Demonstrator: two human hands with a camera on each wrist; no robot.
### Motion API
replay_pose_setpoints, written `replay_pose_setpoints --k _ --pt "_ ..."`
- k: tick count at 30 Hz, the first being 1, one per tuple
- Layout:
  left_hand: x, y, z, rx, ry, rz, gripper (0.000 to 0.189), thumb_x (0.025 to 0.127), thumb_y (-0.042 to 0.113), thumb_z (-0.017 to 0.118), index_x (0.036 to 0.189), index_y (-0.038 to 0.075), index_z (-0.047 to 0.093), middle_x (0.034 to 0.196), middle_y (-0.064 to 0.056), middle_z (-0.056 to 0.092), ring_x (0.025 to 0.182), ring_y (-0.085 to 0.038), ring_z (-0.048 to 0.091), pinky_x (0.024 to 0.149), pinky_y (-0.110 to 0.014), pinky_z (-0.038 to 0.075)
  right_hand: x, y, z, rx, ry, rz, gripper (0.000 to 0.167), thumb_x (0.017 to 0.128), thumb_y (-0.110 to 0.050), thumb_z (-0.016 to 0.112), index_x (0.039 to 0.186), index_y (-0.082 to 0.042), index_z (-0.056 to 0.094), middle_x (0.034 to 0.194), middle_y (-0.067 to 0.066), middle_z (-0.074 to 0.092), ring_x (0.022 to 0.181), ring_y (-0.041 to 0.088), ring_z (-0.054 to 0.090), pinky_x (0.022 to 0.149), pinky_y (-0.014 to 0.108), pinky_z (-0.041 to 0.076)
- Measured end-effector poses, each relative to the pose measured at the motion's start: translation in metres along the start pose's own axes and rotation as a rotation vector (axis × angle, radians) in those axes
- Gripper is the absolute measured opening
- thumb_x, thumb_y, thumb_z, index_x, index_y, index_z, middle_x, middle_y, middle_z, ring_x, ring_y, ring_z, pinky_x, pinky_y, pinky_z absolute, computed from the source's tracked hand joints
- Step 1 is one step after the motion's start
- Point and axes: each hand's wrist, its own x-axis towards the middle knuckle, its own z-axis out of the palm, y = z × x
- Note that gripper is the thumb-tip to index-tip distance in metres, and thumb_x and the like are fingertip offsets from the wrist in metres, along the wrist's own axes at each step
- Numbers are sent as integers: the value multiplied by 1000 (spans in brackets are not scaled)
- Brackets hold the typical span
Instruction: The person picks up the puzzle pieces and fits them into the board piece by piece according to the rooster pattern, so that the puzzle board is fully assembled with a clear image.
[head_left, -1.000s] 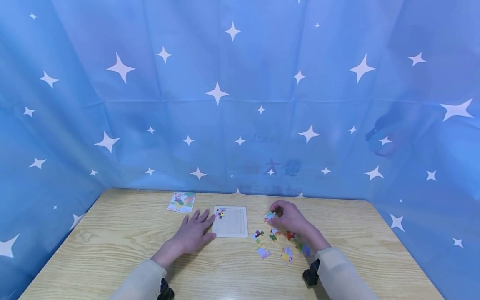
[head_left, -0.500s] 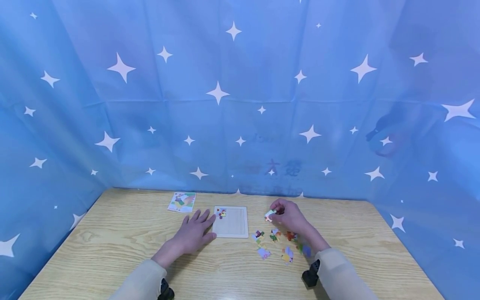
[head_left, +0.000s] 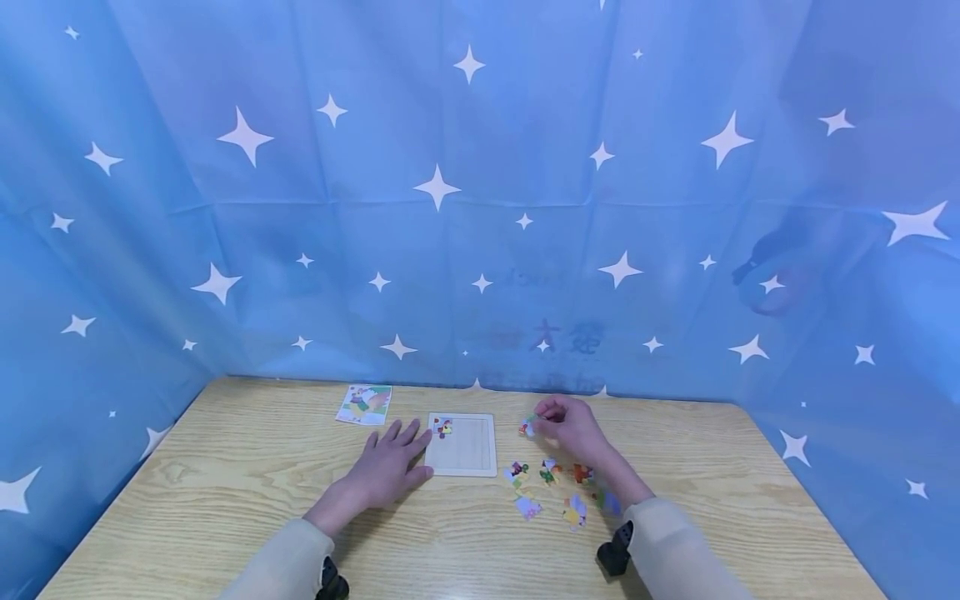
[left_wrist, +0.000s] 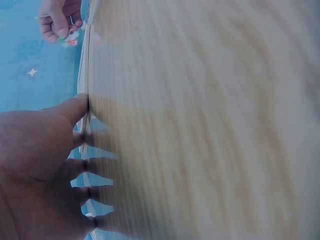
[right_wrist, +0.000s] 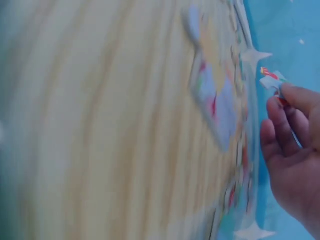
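Between thumb and fingers my right hand [head_left: 573, 432] pinches a colourful jigsaw puzzle piece [right_wrist: 272, 79], held above the table to the right of the puzzle tray. The white-rimmed tray [head_left: 480, 472] has a small assembled patch of puzzle [head_left: 442, 427] in its far left corner. My left hand [head_left: 384, 468] lies with fingers spread on the table, thumb and index fingertip touching the tray's left edge. Several loose puzzle pieces [head_left: 527, 506] lie on the table, nearer than my right hand; its forearm partly hides some of them.
A picture card [head_left: 363, 404] with a colourful print lies at the table's far left. The wooden table [head_left: 450, 550] ends at the back against a blue curtain [head_left: 480, 250] with white stars.
My right hand has moved slightly left toward the tray, and the puzzle piece it pinches has turned. My left hand has stayed at the tray's edge.
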Motion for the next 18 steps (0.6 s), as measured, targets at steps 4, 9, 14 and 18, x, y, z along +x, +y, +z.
replay_pose_setpoints --k 4,9,14,18 --pt "-1 0 0 -5 -1 -1 61 105 33 60 154 0 45 161 -25 33 148 -51 23 113 -73 18 6 -5 7 40 0 -14 16 94 -6 75 109 -1 71 94 5 69 86 19 64 72 32 55" --pt "-1 0 0 -8 0 2 60 105 33 60 154 0 45 161 -25 34 148 -51 23 113 -73 18 10 -15 15 78 -43 -60 29 98 -5 69 125 6 68 98 8 70 87 21 67 75 38 58" --pt "-1 0 0 9 -2 7 60 106 33 59 154 0 45 161 -25 34 148 -51 24 113 -73 20 11 -21 23 128 -156 -89 29 102 -4 63 127 12 64 98 13 72 87 28 70 77 41 59" --pt "0 0 0 24 -14 8 60 106 35 57 155 1 44 161 -25 33 149 -50 24 113 -72 21 11 -24 29 142 -197 -77 25 102 -3 62 123 10 66 96 13 72 86 29 71 77 39 61"
